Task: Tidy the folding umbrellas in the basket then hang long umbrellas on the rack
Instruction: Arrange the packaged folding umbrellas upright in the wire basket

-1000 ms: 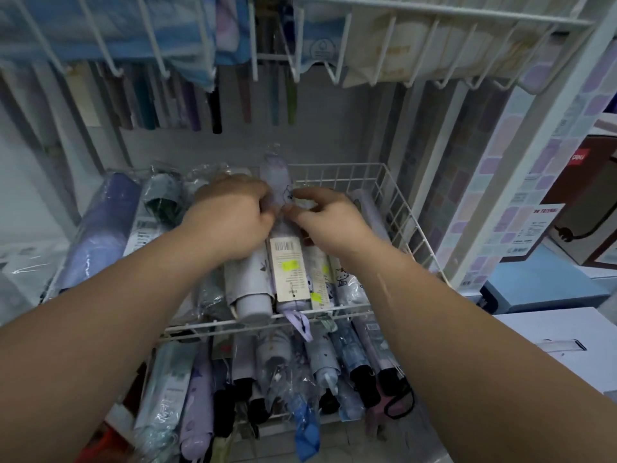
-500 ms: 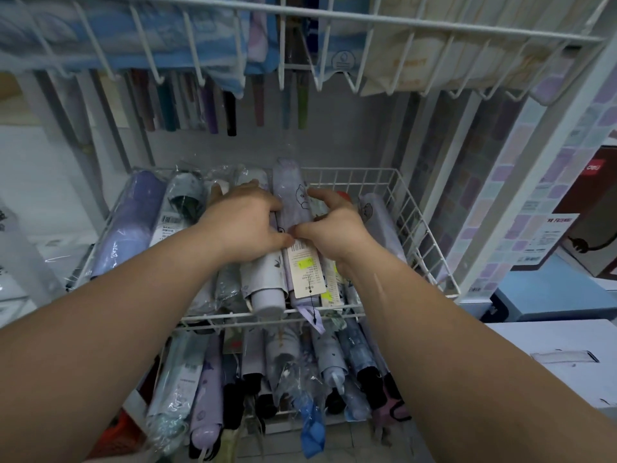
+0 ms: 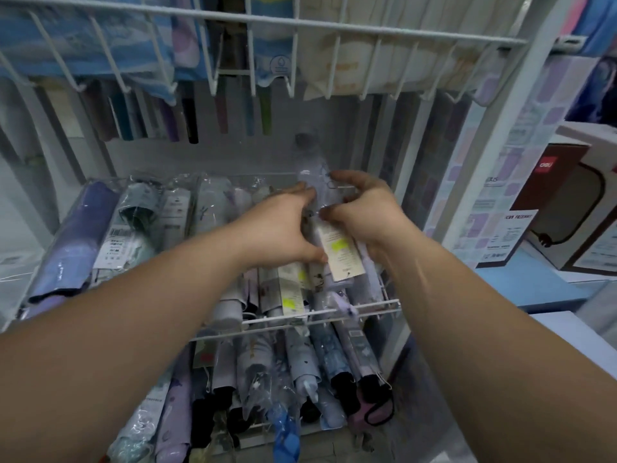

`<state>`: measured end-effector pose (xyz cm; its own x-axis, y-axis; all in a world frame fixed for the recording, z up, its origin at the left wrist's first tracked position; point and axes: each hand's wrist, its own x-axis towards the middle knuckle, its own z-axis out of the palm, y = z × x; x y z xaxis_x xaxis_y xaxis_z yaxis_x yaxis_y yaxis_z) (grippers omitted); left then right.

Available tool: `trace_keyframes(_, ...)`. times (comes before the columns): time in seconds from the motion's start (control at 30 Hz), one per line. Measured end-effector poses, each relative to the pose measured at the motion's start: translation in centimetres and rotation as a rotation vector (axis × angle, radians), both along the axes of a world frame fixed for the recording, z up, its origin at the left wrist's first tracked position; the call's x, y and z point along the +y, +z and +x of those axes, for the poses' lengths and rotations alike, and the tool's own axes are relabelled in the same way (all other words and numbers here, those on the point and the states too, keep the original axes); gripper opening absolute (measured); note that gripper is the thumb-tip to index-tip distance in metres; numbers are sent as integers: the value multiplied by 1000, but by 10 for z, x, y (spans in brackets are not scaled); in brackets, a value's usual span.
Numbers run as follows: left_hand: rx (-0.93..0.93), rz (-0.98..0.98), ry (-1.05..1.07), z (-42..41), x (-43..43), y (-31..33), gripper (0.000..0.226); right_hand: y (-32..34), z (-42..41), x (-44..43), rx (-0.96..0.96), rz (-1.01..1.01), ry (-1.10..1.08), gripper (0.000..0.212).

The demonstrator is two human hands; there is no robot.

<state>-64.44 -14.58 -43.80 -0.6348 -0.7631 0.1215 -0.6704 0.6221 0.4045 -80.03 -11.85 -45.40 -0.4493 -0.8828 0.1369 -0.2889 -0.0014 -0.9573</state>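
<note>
Both left hand (image 3: pixel 280 228) and right hand (image 3: pixel 367 213) clutch a plastic-sleeved lilac umbrella (image 3: pixel 317 183) in the wire basket (image 3: pixel 377 304).

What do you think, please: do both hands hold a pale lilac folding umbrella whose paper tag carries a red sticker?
Not quite: in the head view the sticker on the paper tag is yellow-green, not red. The rest stands: the left hand and right hand both hold the pale lilac folding umbrella.
</note>
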Motion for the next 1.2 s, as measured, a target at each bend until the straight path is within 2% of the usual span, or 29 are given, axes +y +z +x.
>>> trace_keyframes(0.2,278,342,-13,-53,3,-29,80,-21,-34,19,164,49,-154,50)
trace_keyframes(0.27,303,362,-16,-62,1,-36,68,-28,-37,22,283,85,-160,42)
trace_keyframes(0.37,398,381,20,-69,3,-44,56,-33,-36,21,465,159,-169,45)
trace_keyframes(0.53,477,282,1,-73,1,-50,49,-29,-39,23,576,227,-126,52)
trace_keyframes(0.6,457,234,-24,-78,-4,-50,42,-27,-40,22,576,252,-138,51)
trace_keyframes(0.67,397,252,-24,-81,-5,-48,36,-25,-39,20,620,310,-155,41)
trace_keyframes(0.77,159,251,-33,-85,-6,-48,32,-24,-32,17,843,465,-112,27)
trace_keyframes(0.87,17,187,-26,-87,-11,-53,34,-26,-32,14,952,550,-65,30)
trace_keyframes(1.07,-134,123,-68,-86,-14,-52,32,-32,-39,14,962,534,-55,25)
trace_keyframes(1.2,-151,137,-45,-71,-8,-47,35,-32,-38,14,925,500,-80,21)
